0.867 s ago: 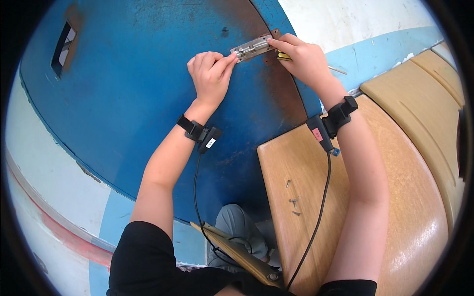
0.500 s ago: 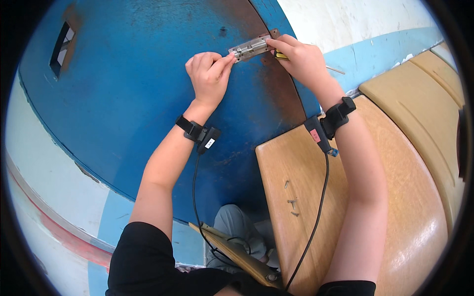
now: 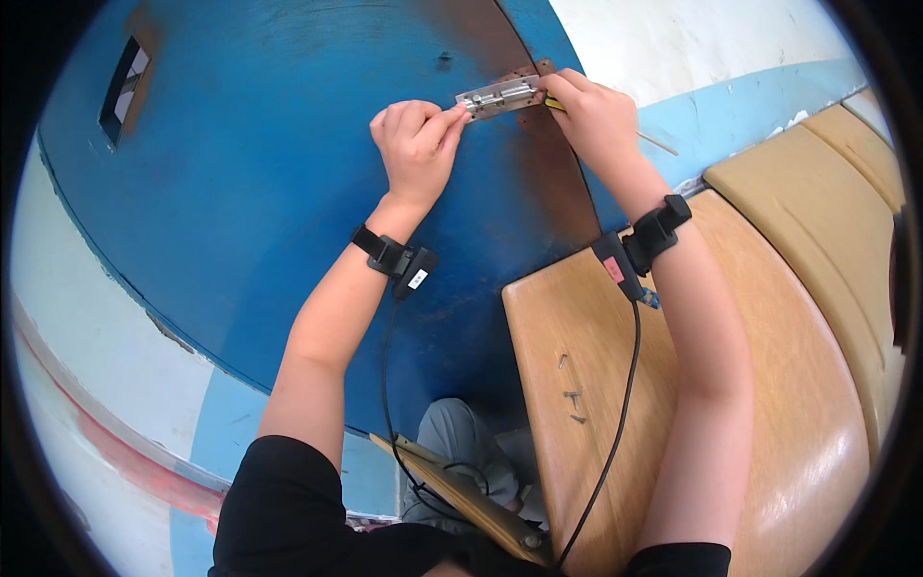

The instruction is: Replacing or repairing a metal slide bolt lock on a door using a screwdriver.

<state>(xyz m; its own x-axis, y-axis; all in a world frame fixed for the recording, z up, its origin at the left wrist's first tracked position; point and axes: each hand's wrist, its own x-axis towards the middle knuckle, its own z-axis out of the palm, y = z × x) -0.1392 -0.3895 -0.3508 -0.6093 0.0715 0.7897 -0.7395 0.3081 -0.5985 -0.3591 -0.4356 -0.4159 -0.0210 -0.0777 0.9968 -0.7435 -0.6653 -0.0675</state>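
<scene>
A metal slide bolt [image 3: 500,96] lies tilted against the blue door [image 3: 288,173], close to the door's rust-brown right edge. My left hand [image 3: 416,149] is closed, its thumb and fingers pinching the bolt's left end. At the other end, my right hand [image 3: 598,115] pinches the bolt with thumb and forefinger. The same hand keeps what looks like a screwdriver [image 3: 658,143] in its palm. Its yellow and black handle shows by the fingers, and its thin shaft sticks out past the hand. Rusty hinge-like plates sit beside the bolt's right end.
Several screws [image 3: 574,396] lie on a wooden bench top [image 3: 769,385] at the right. Black cables [image 3: 615,423] run down from devices strapped to both wrists. A rectangular slot [image 3: 123,91] cuts through the door at far left. A wooden board [image 3: 452,490] stands near my legs.
Both hands and the slide bolt have shifted slightly right in the picture, partly with the whole view. The screwdriver has turned a little in my right hand, showing less of its yellow handle.
</scene>
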